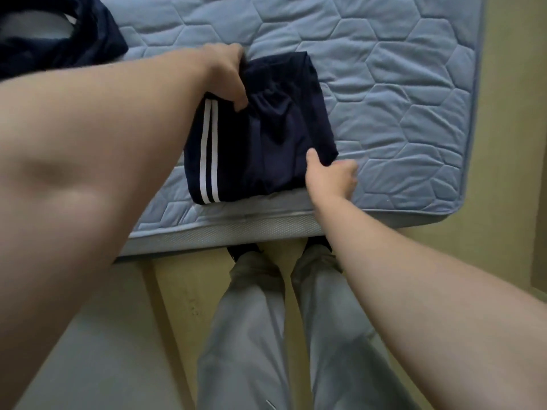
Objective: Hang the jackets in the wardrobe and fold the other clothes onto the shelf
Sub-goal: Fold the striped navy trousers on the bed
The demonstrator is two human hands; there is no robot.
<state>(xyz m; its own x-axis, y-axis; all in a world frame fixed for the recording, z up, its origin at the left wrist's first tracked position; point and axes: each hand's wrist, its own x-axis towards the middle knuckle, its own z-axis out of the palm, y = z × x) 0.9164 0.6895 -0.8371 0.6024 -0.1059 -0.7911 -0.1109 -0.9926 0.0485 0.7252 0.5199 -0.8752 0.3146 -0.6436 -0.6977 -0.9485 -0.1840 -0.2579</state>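
The folded dark blue clothing (266, 134) with two white stripes lies near the front edge of the blue mattress (399, 99), the left hand (226, 74) gripping its far corner and the right hand (331, 176) pinching its near corner.

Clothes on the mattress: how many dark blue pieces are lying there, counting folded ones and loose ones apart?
Folded: the striped navy garment, gripped by the left hand and the right hand: 1
Loose: the crumpled navy garment at the far left of the mattress: 1
Total: 2
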